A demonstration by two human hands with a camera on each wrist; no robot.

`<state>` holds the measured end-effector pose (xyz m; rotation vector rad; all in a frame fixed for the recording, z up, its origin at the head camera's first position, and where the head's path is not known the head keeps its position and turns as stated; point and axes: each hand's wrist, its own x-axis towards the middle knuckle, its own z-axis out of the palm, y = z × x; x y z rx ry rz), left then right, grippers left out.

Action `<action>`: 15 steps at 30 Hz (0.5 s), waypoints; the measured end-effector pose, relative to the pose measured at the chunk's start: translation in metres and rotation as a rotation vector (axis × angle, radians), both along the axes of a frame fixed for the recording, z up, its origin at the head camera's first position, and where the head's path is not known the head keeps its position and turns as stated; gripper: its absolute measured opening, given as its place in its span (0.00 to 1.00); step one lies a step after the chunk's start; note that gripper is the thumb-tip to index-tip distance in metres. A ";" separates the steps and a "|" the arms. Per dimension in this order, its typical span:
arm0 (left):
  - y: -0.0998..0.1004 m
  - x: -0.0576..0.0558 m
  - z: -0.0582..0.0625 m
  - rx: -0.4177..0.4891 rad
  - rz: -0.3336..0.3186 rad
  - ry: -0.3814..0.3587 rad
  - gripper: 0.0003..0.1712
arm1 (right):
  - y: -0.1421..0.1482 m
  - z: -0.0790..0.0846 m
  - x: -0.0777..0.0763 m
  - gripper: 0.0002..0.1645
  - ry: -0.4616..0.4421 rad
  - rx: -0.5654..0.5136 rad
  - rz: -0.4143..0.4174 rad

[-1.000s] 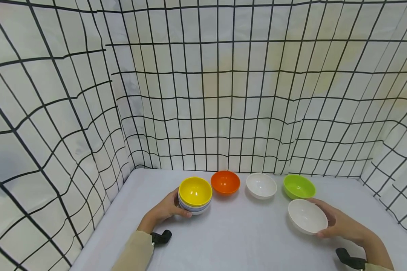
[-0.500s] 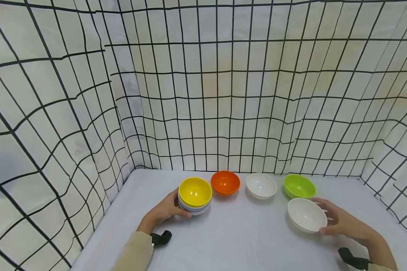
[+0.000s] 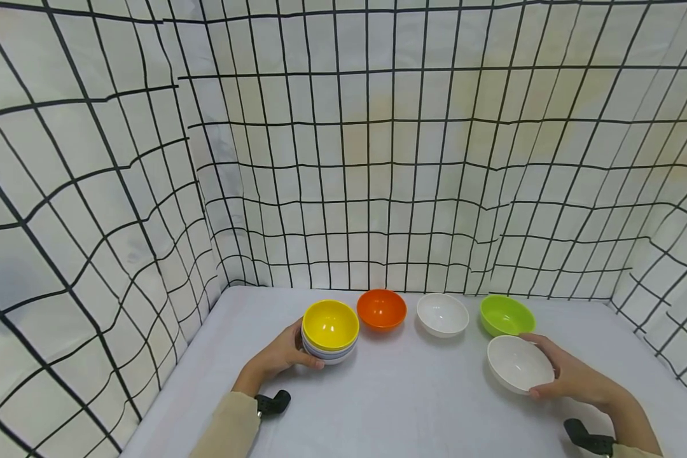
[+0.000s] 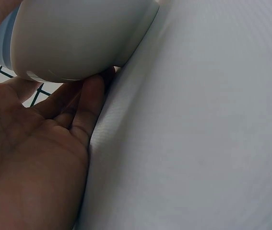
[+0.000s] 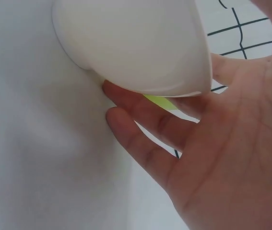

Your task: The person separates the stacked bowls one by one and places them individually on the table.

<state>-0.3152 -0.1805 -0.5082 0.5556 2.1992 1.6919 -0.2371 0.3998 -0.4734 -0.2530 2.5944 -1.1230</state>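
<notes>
In the head view my left hand (image 3: 280,352) holds a stack of nested bowls at its left side, thumb in front and fingers behind. A yellow bowl (image 3: 330,325) tops the stack, with white and pale blue bowls (image 3: 333,356) under it. The left wrist view shows the lowest bowl's white wall (image 4: 78,38) with curled fingers (image 4: 90,98) beneath its curve. At the right, my right hand (image 3: 578,376) grips a white bowl (image 3: 520,364) by its right side, the thumb at the near rim. Two fingers (image 5: 145,112) in the right wrist view spread below that bowl, close to the cloth.
Along the back stand an orange bowl (image 3: 381,310), another white bowl (image 3: 442,315) and a green bowl (image 3: 506,315). The held white bowl sits just in front of the green one. White cloth covers the table (image 3: 412,407); black-gridded white walls (image 3: 355,146) enclose it.
My right hand's fingers loosened slightly half a second ago and now lie closer round the white bowl, the thumb further left along its rim. The left hand and its stack stay put.
</notes>
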 end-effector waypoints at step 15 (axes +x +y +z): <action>-0.001 0.001 0.000 -0.006 0.002 0.005 0.63 | 0.019 -0.001 0.003 0.56 -0.031 -0.054 -0.016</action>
